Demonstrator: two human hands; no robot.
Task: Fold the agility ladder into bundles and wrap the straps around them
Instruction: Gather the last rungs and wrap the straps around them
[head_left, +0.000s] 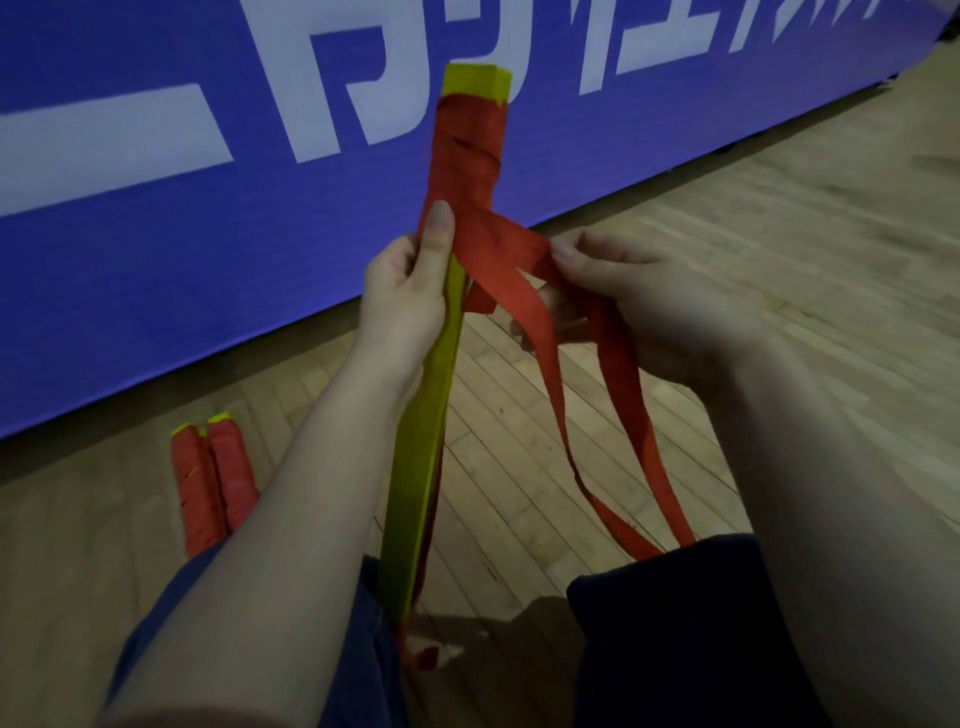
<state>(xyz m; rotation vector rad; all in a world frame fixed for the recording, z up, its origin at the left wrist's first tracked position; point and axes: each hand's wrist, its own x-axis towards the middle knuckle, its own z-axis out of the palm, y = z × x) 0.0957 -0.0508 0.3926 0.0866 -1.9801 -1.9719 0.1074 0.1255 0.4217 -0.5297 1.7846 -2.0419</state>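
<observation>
1. Yellow rung bundle (422, 447) — upright, slightly tilted, gripped mid-length in my left hand (410, 296)
2. Red strap (470, 150) wound round its upper part, yellow tip bare; loose tails (545, 374) pinched in my right hand (623, 296), hanging down
3. Two wrapped bundles (213, 483) — side by side, lower left

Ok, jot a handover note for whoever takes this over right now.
Left grip holds the yellow bundle upright, thumb on the wrap. Right grip pinches the red strap off to its side. Done: upper part wrapped; two wrapped bundles lie on the floor. Left to do: wind the loose strap down the bare lower part.
</observation>
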